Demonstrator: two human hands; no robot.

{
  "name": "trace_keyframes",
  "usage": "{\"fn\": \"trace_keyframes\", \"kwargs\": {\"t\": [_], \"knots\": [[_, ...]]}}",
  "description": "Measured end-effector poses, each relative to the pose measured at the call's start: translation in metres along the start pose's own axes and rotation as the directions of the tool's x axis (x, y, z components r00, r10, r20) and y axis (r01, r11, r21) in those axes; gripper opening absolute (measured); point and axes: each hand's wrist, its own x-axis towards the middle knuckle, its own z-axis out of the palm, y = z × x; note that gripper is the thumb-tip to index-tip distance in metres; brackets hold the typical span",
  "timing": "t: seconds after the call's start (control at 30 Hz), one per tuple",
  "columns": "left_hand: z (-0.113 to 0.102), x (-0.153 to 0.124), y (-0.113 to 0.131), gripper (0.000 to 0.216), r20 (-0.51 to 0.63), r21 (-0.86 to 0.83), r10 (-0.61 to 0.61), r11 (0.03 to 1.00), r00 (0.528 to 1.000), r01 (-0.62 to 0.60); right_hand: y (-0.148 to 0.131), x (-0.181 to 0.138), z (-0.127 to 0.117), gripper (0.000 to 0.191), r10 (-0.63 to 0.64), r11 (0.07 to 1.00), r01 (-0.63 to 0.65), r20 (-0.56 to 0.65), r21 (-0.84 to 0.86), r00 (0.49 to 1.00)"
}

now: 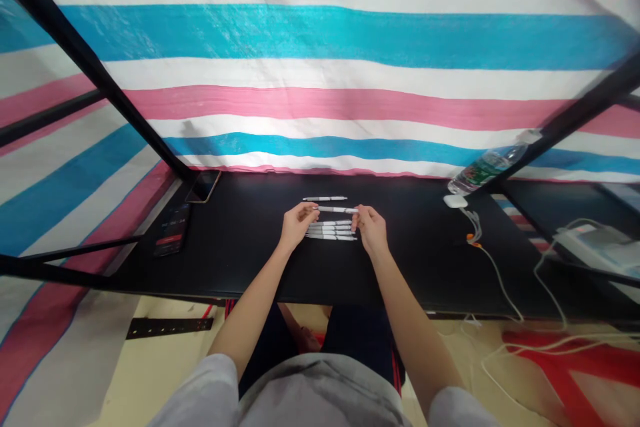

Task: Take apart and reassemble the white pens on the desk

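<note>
Left hand (299, 225) and right hand (371, 230) pinched close together

1. A makeshift work booth is standing here, walled by a pink, white and blue striped tarpaulin (320, 40) hanging on a black metal frame (90, 60)
2. A black-topped table (240, 267) is stretching across the booth
3. On the right, white cables (500, 273) are trailing off the table beside a white electrical unit (595, 243)

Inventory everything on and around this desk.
held pen: one, white, between both hands
loose pen: one, white, on desk behind hands
pen row: four, white, on desk below hands
desk: one, black, under everything
phone: one, dark, back left of desk
water bottle: one, clear with green label, back right, tilted
charger: one, white, right of desk, beside bottle
striped sheet: one, blue, pink and white, behind desk
hands: two, bare, pinching held pen
sleeves: two, grey, bottom of view
</note>
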Motion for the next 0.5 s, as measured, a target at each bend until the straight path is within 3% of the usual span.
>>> {"fn": "trace_keyframes", "kwargs": {"t": [0.5], "knots": [[-0.0003,-0.003,-0.0005,0.025,0.1,0.126,0.048,0.99,0.994,-0.06,0.0022,0.0012,-0.0014,0.043,0.002,1.0,-0.002,0.006,0.014,1.0]]}}
